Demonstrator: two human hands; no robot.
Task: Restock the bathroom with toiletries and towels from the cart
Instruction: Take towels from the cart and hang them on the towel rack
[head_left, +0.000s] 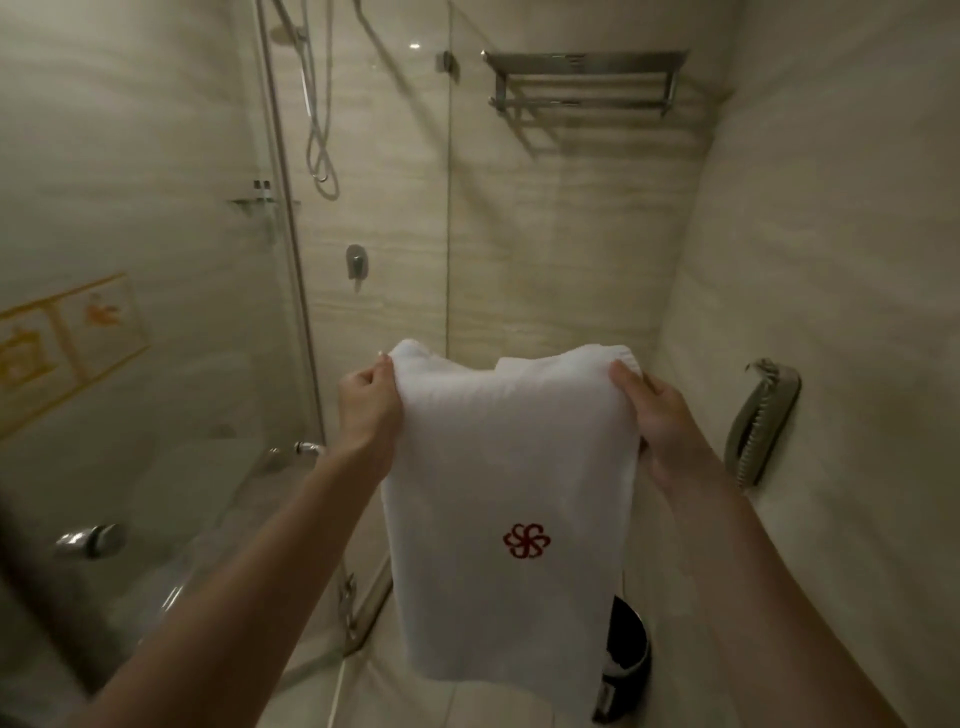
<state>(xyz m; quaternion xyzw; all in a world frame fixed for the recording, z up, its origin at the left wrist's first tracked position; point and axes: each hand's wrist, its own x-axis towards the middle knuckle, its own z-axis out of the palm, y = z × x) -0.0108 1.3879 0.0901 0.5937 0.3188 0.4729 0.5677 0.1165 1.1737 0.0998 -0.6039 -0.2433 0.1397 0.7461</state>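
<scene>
A folded white towel (511, 467) with a red flower emblem hangs in front of me at chest height. My left hand (366, 402) pinches its upper left corner, and my right hand (660, 415) grips its upper right edge. High on the far wall, well above the towel, is a chrome towel rack (582, 83) with nothing on its bars. The cart is out of view.
The glass shower enclosure (291, 260) stands at left, with a hose (319, 130), a mixer valve (356, 265) and a small shelf with bottles (262, 195). A wall phone (761, 421) hangs at right. A black bin (628, 654) sits on the floor behind the towel.
</scene>
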